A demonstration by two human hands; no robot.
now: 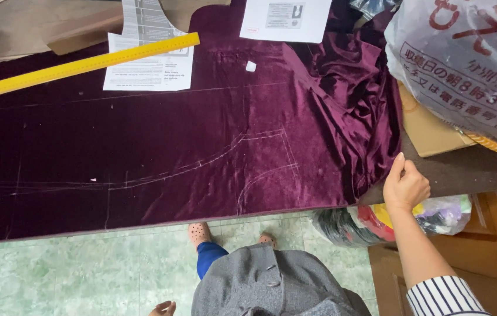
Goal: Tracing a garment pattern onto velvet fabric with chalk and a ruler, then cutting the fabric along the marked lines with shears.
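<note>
A length of deep purple velvet fabric [160, 152] lies spread flat over the counter [453, 172], chalk pattern lines facing up, its far end bunched in folds. The right hand [405, 186] pinches that gathered edge between curled fingers, apparently to keep it from sliding. The left hand [163, 308] hangs loosely open at the person's side, while a yellow ruler [97, 62] weighs down paper sheets [149, 64].
</note>
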